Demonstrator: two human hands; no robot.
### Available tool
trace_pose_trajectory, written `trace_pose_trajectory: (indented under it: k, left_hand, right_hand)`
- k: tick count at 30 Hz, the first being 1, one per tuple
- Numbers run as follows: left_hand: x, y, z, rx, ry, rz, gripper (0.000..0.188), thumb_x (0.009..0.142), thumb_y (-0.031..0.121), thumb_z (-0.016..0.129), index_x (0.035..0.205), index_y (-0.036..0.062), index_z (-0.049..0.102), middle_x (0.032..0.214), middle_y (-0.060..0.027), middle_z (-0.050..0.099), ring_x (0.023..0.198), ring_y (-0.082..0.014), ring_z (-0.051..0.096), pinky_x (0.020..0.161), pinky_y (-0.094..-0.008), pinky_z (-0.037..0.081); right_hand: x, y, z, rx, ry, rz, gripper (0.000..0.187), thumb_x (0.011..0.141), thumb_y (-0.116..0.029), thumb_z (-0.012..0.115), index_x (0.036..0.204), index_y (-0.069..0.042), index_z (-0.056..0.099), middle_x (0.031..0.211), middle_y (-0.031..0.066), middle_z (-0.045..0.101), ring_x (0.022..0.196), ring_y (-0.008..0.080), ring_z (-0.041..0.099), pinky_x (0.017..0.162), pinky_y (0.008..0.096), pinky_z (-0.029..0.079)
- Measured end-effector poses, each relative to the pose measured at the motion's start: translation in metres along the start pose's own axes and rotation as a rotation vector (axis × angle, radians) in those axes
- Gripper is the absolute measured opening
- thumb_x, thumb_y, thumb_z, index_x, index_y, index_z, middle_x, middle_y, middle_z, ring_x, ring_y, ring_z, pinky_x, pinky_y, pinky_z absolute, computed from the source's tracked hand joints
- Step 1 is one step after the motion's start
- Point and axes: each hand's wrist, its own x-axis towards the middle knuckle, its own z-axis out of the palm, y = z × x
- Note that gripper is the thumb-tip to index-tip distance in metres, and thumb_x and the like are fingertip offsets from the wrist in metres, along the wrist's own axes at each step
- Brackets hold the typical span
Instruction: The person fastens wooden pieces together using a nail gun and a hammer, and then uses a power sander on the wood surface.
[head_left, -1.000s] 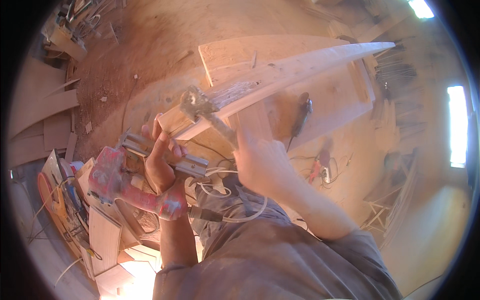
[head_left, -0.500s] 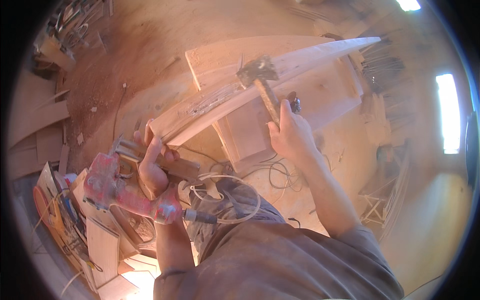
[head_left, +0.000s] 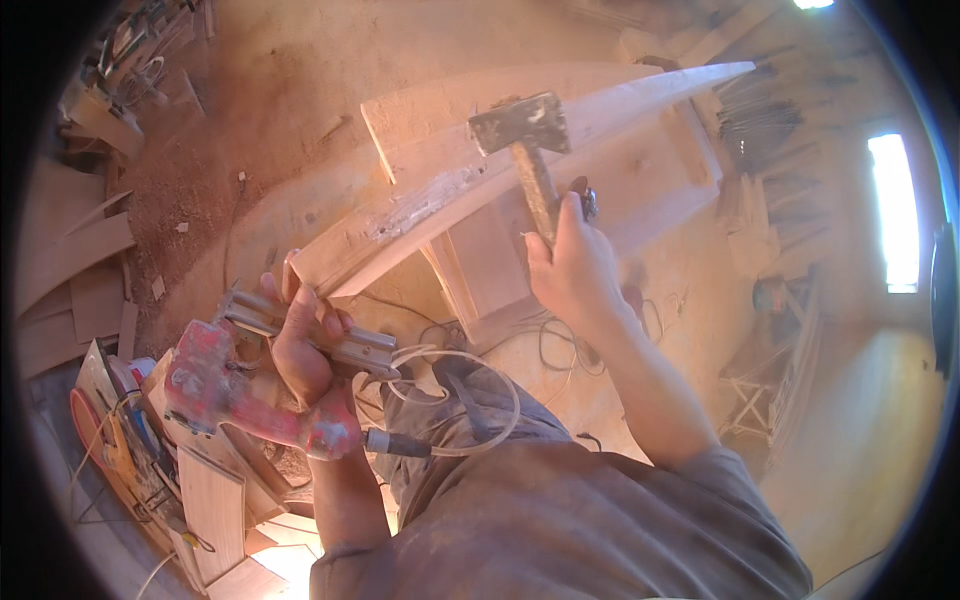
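Note:
My right hand (head_left: 578,262) is closed round the wooden handle of a hammer (head_left: 535,180). The worn dark hammer head overlaps the plank in view; I cannot tell whether it touches. At the near left end of a long wooden plank (head_left: 640,100), my left hand (head_left: 303,345) grips with thumb and fingers. A rough, chipped patch runs along the plank's upper face. Across my left wrist hangs a scuffed red nail gun (head_left: 265,410), its metal magazine beside the fingers and a pale hose at its end.
Beneath the plank is a panelled wooden piece (head_left: 490,270). Cables (head_left: 565,345) lie on the dusty floor. Boards and tools (head_left: 120,430) crowd the lower left, with wood sheets (head_left: 75,250) behind them. More timber and scraps stand at the right, near a bright window (head_left: 895,215).
The hammer has shifted slightly and its head is turned more level. The plank's near end, my left hand and the nail gun have moved a little left.

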Motion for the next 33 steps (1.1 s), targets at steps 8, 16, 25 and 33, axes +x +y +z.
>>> trace_pose_trajectory:
  k: [8, 16, 25, 33]
  left_hand:
    - [0.001, -0.001, -0.008, -0.027, -0.028, 0.018, 0.062, 0.092, 0.008, 0.063, 0.146, 0.0083, 0.033, 0.138, -0.0068, 0.061, 0.064, -0.0116, 0.054, 0.061, -0.0308, 0.051]
    - [0.003, 0.004, -0.003, 0.007, -0.046, 0.031, 0.062, 0.091, 0.007, 0.063, 0.145, 0.0127, 0.033, 0.138, -0.0078, 0.061, 0.064, -0.0126, 0.055, 0.060, -0.0322, 0.052]
    - [-0.001, -0.010, -0.024, -0.023, 0.085, 0.025, 0.046, 0.099, 0.019, 0.063, 0.136, 0.0150, 0.038, 0.131, -0.0147, 0.064, 0.058, -0.0135, 0.054, 0.058, -0.0342, 0.052]
    - [-0.052, -0.034, -0.118, -0.029, 0.330, -0.025, 0.018, 0.102, 0.025, 0.060, 0.090, 0.0136, 0.053, 0.076, -0.0049, 0.060, 0.057, -0.0149, 0.053, 0.058, -0.0360, 0.050]
  right_hand:
    - [0.004, 0.009, -0.001, -0.019, -0.048, -0.029, 0.031, 0.092, -0.015, 0.062, 0.108, 0.002, 0.041, 0.076, 0.0266, 0.067, 0.075, 0.0474, 0.067, 0.072, 0.0562, 0.052]
    - [0.008, 0.037, 0.007, -0.091, -0.046, 0.004, 0.041, 0.091, -0.017, 0.064, 0.119, 0.002, 0.041, 0.081, 0.0281, 0.068, 0.083, 0.0494, 0.067, 0.075, 0.0576, 0.051]
    - [-0.069, 0.112, 0.022, 0.296, -0.336, 0.454, 0.032, 0.088, -0.018, 0.069, 0.105, 0.005, 0.054, 0.076, 0.0163, 0.065, 0.058, 0.0282, 0.065, 0.055, 0.0427, 0.051]
    - [-0.155, 0.243, 0.194, 0.833, -1.093, 0.864, 0.018, 0.086, -0.015, 0.072, 0.086, 0.002, 0.065, 0.067, 0.0087, 0.063, 0.055, 0.0218, 0.063, 0.050, 0.0356, 0.050]
